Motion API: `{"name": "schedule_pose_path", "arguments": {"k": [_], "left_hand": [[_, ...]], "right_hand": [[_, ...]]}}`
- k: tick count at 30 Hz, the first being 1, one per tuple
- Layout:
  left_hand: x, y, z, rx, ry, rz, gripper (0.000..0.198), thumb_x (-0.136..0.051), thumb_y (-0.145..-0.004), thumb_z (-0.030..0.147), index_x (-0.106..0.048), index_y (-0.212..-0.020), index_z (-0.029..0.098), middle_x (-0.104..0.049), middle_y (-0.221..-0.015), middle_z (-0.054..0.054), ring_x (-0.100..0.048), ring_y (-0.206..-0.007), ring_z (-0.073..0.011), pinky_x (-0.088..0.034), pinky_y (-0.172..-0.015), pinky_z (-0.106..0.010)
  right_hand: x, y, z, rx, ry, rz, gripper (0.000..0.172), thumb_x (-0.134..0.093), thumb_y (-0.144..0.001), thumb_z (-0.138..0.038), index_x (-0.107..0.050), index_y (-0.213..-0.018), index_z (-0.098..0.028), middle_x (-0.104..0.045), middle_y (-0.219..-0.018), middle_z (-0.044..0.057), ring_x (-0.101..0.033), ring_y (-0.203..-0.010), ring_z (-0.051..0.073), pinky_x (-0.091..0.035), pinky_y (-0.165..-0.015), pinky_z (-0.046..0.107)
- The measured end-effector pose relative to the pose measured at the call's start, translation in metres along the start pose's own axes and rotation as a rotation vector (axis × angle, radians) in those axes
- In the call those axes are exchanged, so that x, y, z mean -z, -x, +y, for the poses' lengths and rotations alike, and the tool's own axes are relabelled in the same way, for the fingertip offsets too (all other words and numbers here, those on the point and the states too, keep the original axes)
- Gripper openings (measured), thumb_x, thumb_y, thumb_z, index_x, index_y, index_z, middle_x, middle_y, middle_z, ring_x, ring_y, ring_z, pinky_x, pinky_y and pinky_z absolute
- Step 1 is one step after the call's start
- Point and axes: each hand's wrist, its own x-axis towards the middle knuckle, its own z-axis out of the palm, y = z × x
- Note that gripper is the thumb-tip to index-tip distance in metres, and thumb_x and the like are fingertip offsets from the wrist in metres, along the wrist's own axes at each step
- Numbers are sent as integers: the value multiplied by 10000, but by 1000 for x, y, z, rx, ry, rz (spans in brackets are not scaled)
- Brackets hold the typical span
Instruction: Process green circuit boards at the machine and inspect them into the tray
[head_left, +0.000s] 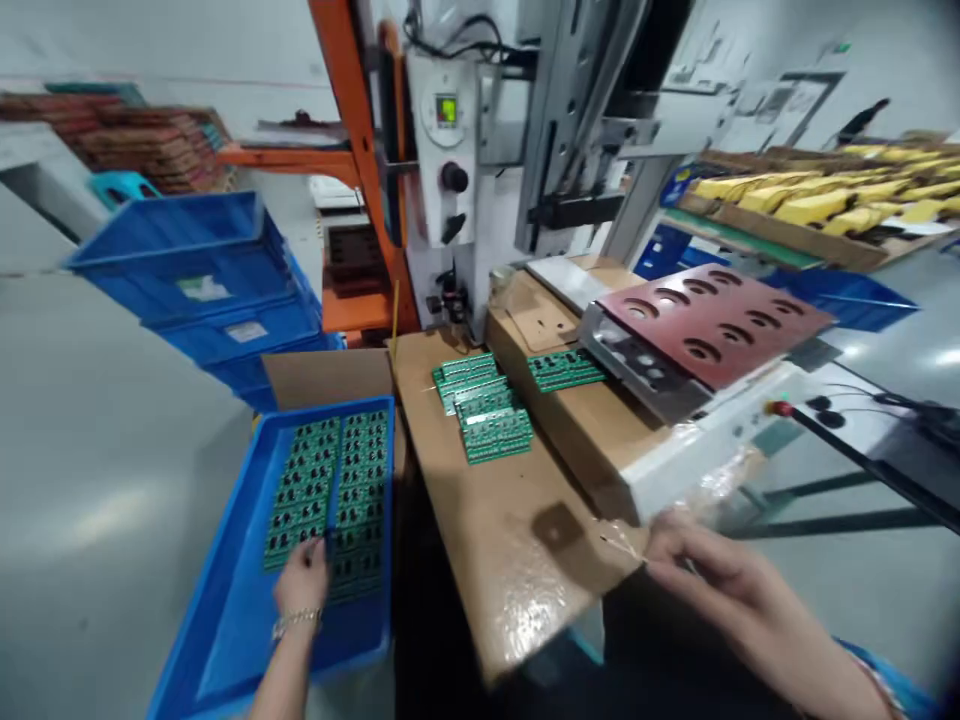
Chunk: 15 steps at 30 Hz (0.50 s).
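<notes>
My left hand (302,578) reaches into the blue tray (225,610), its fingers closed at the near end of the left row of green circuit boards (304,480). They pinch the edge of the nearest board there; the fingertips are partly hidden. A second row of boards (361,490) lies alongside in the tray. Over the near right corner of the cardboard-covered bench (517,540), my right hand (720,580) holds thin, pale tweezers (624,547) pointing left. More green circuit boards (491,420) lie overlapped on the bench, away from both hands.
A reddish fixture plate with curved slots (712,315) stands on the right, beside another circuit board (566,370). Behind the bench rises a machine with a small lit display (447,109). Blue crates (195,260) are stacked at left; yellow parts (817,200) fill a rack at right.
</notes>
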Motion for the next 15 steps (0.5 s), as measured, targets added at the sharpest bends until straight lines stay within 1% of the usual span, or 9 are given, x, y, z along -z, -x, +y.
{"name": "schedule_pose_path", "arguments": {"k": [1, 3, 6, 7, 9, 10, 12, 13, 15], "left_hand": [[-8, 7, 24, 1, 54, -47, 244, -561, -846, 268, -585, -1060, 154, -622, -1052, -72, -618, -857, -210, -523, -707, -406], [-35, 30, 77, -37, 195, -198, 235, -561, -846, 288, -594, -1035, 152, -634, -1010, -64, -624, -819, -195, -527, -688, -391], [-96, 76, 157, -74, 413, -467, 225, -567, -844, 273, -602, -1031, 152, -641, -1019, -68, -630, -828, -193, -534, -688, -388], [-117, 89, 181, -68, 472, -534, 228, -577, -838, 264, -603, -1034, 151, -641, -1027, -71, -631, -834, -196, -536, -689, -390], [-154, 110, 220, -39, 575, -613, 239, -571, -843, 256, -595, -1056, 151, -637, -1040, -75, -632, -837, -197, -539, -685, -388], [-169, 117, 235, -18, 620, -632, 245, -568, -844, 256, -590, -1065, 152, -634, -1042, -75, -632, -832, -196, -540, -678, -384], [-189, 123, 257, 24, 691, -639, 256, -564, -847, 257, -581, -1080, 152, -628, -1046, -78, -630, -820, -191, -541, -663, -373], [-195, 124, 265, 44, 719, -637, 259, -562, -849, 257, -577, -1086, 155, -625, -1048, -76, -628, -814, -188, -542, -656, -369], [-201, 124, 273, 85, 761, -630, 264, -560, -849, 257, -572, -1094, 158, -622, -1048, -75, -626, -804, -185, -542, -645, -363]], "right_hand": [[5, 3, 4, -14, -32, 27, 267, -455, -881, -399, -537, -724, -199, -535, -700, -10, -522, -664, 116, -450, -638, 227], [16, 11, 12, -50, -85, 48, 290, -461, -871, -429, -540, -716, -197, -521, -691, -10, -509, -664, 119, -441, -643, 232], [37, 27, 29, -60, -147, 61, 311, -456, -867, -454, -541, -711, -198, -511, -694, -5, -495, -665, 123, -426, -641, 236], [45, 33, 35, -48, -163, 71, 313, -451, -869, -454, -541, -711, -200, -509, -698, -4, -491, -662, 123, -420, -635, 236], [61, 46, 48, -22, -188, 95, 307, -441, -876, -443, -542, -715, -202, -512, -712, -1, -494, -666, 123, -415, -637, 236], [68, 53, 54, -15, -198, 106, 303, -436, -879, -435, -539, -715, -203, -512, -713, -1, -497, -667, 122, -415, -640, 236], [82, 65, 65, -14, -212, 123, 306, -423, -888, -424, -532, -707, -202, -511, -710, -1, -501, -672, 122, -417, -646, 235], [88, 69, 70, -19, -219, 131, 308, -417, -891, -421, -530, -706, -202, -513, -712, -1, -502, -677, 123, -419, -649, 235], [96, 77, 77, -19, -231, 152, 308, -415, -894, -419, -530, -708, -202, -515, -716, 1, -502, -684, 125, -422, -651, 237]]}}
